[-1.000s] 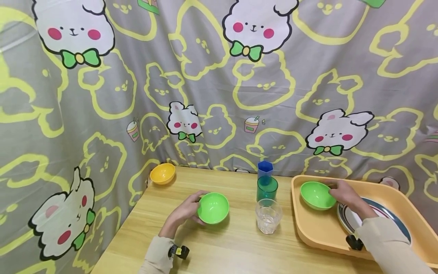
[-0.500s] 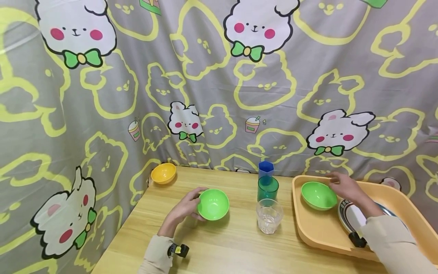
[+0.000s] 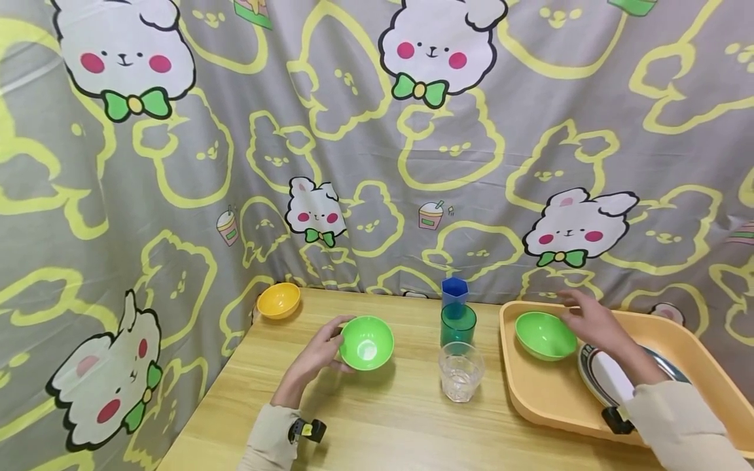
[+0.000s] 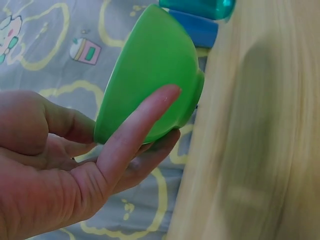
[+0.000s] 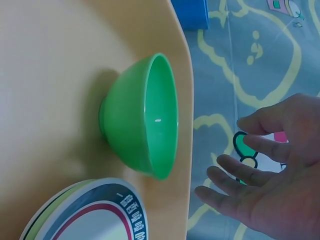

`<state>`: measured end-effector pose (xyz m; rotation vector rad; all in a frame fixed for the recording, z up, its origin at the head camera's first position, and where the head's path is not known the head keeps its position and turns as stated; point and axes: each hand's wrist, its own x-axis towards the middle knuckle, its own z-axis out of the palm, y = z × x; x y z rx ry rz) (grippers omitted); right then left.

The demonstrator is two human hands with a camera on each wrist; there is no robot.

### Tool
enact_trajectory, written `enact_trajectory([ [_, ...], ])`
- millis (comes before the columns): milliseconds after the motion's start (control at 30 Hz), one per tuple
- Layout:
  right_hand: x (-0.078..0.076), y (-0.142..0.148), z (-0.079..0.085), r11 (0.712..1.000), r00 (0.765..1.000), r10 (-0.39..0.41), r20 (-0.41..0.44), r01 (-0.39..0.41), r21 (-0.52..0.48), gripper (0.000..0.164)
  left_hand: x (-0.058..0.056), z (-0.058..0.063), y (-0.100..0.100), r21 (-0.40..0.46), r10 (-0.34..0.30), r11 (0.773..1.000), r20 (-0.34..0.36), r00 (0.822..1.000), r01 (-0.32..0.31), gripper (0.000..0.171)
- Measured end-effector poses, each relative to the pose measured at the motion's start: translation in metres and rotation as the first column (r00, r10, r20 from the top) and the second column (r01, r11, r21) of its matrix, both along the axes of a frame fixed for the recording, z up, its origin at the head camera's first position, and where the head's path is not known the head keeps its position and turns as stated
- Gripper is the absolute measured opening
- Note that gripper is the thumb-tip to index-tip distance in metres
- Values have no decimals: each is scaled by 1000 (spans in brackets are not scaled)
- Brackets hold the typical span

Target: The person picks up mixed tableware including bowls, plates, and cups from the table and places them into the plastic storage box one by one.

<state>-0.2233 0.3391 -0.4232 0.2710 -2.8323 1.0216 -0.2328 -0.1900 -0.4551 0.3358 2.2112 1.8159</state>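
My left hand (image 3: pixel 315 356) pinches the rim of a green bowl (image 3: pixel 367 343), thumb at the edge and fingers along the outer wall. The left wrist view shows that bowl (image 4: pixel 152 75) raised off the table. A second green bowl (image 3: pixel 546 335) sits upright in the left part of an orange tray (image 3: pixel 518 399). Just above and right of it hovers my right hand (image 3: pixel 597 327), fingers loosely bent and holding nothing. In the right wrist view, a gap separates the right hand (image 5: pixel 270 175) from that bowl (image 5: pixel 135 117).
Plates (image 3: pixel 607 376) lie stacked in the tray, partly behind the right forearm. Between bowl and tray stand a clear glass (image 3: pixel 461 376), a green cup (image 3: pixel 458 327) and a blue cup (image 3: pixel 455 291) in a row. A yellow bowl (image 3: pixel 279 301) sits at the back left corner, by the curtain.
My right hand has let go of the bowl in the tray and lifted away from it. The left hand has raised its bowl slightly and tilted it.
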Motion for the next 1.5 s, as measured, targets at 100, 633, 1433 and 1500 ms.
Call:
enact_trajectory([
  [100, 2, -6, 2, 1000, 999, 8, -43, -8, 1, 50, 0, 2, 2, 8, 7, 1000, -16, 1000, -7, 47],
  [633, 9, -37, 6, 997, 964, 63, -257, -74, -33, 58, -6, 13, 19, 77, 88, 994, -82, 993, -82, 44],
  [1433, 15, -71, 7, 986, 951, 34, -308, -82, -146, 55, -16, 24, 49, 268, 152, 955, -63, 986, -130, 49],
  [1500, 14, -75, 7, 982, 953, 34, -302, -89, -170, 55, -17, 24, 51, 291, 149, 948, -56, 987, -126, 49],
])
